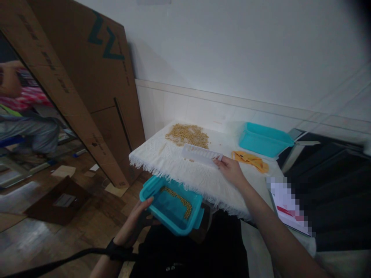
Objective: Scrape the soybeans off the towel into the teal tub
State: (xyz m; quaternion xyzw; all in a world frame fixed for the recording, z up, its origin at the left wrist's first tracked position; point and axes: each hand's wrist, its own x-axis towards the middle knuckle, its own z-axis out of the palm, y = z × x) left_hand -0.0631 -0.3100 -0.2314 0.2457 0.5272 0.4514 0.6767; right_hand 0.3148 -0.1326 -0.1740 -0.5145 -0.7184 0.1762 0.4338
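My left hand grips the near-left rim of a teal plastic container, thumb on top and fingers below. It is held tilted just off the table's front edge, with a band of yellowish beans along its inside edges. My right hand pinches the right end of a long, narrow white plastic tray with slots or compartments. The tray is at the tabletop, in front of a spread-out heap of similar beans. A few loose beans lie by the tray's near side.
A white fringed cloth covers the table. At the back right stands a teal plastic box, with a yellow cloth before it. A tall cardboard carton stands left. Another person's leg shows at far left.
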